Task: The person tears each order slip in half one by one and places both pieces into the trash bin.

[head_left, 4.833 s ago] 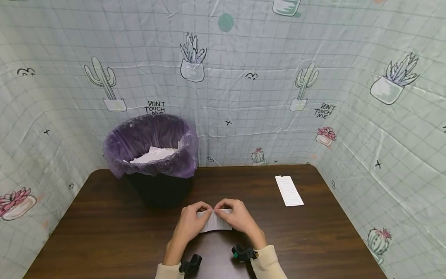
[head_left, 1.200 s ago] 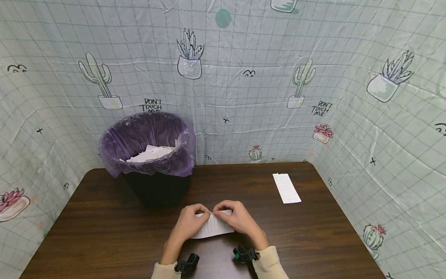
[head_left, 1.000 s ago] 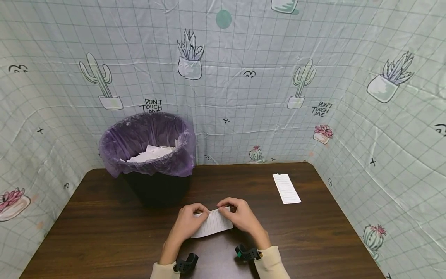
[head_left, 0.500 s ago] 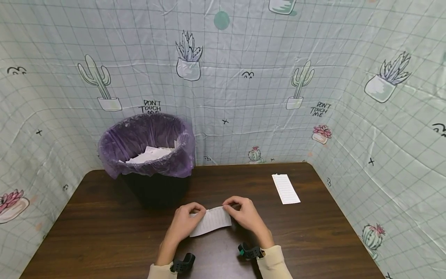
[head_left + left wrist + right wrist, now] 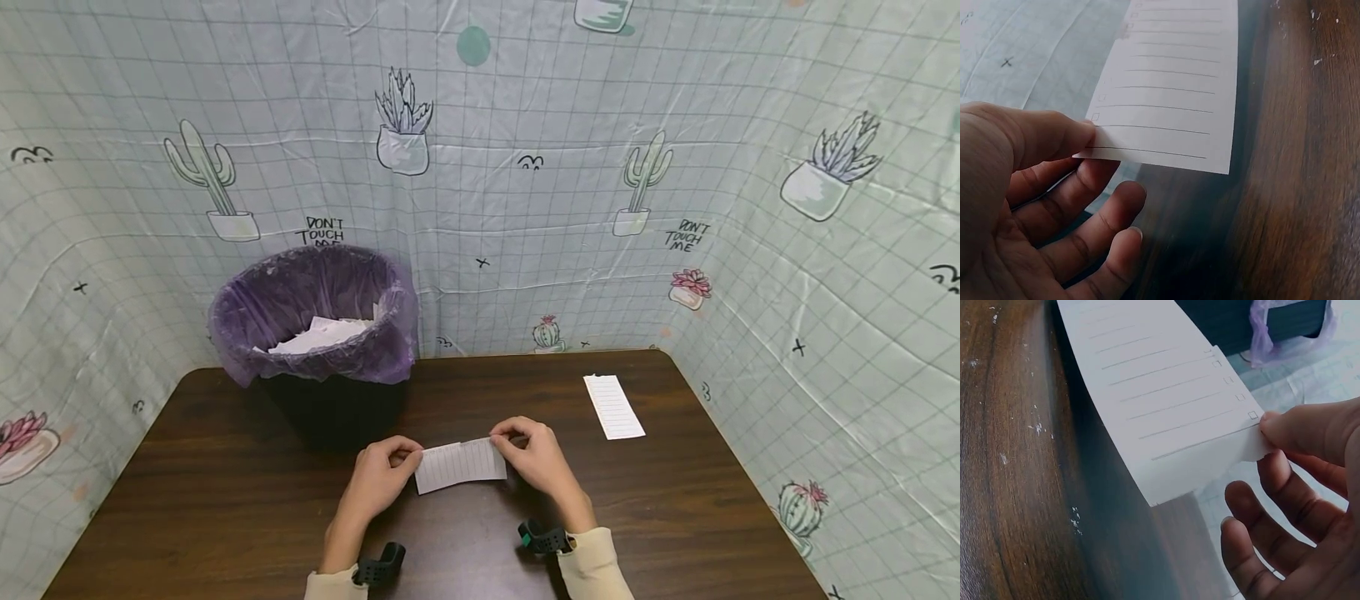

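Note:
A white lined paper slip (image 5: 460, 463) is stretched sideways between my two hands just above the dark wooden table (image 5: 225, 517). My left hand (image 5: 382, 475) pinches its left end with thumb and forefinger; the printed lines and checkboxes of the slip (image 5: 1169, 87) show close up in the left wrist view. My right hand (image 5: 531, 454) pinches the right end of the slip (image 5: 1166, 400), its other fingers loosely curled below. A black bin with a purple liner (image 5: 315, 333) stands behind my left hand, with white paper inside.
A second lined slip (image 5: 613, 406) lies flat on the table at the back right. The patterned cloth backdrop (image 5: 525, 208) closes in the table at the back and on both sides. Black wrist devices (image 5: 542, 537) sit on both forearms.
Earlier both hands pinched the slip close together at its top middle. They have since slid apart to its two ends, and the slip now lies stretched out sideways.

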{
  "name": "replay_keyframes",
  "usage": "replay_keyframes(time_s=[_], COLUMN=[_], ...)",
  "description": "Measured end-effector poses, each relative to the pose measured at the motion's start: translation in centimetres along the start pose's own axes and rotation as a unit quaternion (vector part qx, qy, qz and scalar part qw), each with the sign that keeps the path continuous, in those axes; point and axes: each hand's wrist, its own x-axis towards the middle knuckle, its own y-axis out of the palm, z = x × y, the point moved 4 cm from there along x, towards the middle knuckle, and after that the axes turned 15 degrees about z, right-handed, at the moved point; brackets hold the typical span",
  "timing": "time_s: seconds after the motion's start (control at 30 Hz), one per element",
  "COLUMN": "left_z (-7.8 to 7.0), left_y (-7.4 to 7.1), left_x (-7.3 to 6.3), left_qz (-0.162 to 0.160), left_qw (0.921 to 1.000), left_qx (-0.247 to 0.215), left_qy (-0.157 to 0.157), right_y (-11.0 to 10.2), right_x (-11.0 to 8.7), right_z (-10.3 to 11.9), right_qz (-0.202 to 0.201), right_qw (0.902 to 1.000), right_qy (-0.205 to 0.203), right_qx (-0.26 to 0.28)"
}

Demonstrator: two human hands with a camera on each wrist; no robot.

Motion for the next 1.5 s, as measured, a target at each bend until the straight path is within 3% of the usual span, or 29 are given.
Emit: replay_keyframes(time_s=[0.43,1.5], left_z=[0.2,1.0], left_y=[-0.5,0.1], left_x=[-0.1,-0.1], left_qz=[-0.001,0.011], left_qw=[0.9998,0.9994], left_qx=[0.014,0.011], left_qy=[-0.014,-0.032], right_y=[0.1,0.7], right_x=[-0.2,-0.2], right_z=[-0.5,-1.6], right_qz=[0.027,0.043], right_qw=[0.9992,0.9969], right_qy=[0.028,0.066], right_qx=[0.005,0.002])
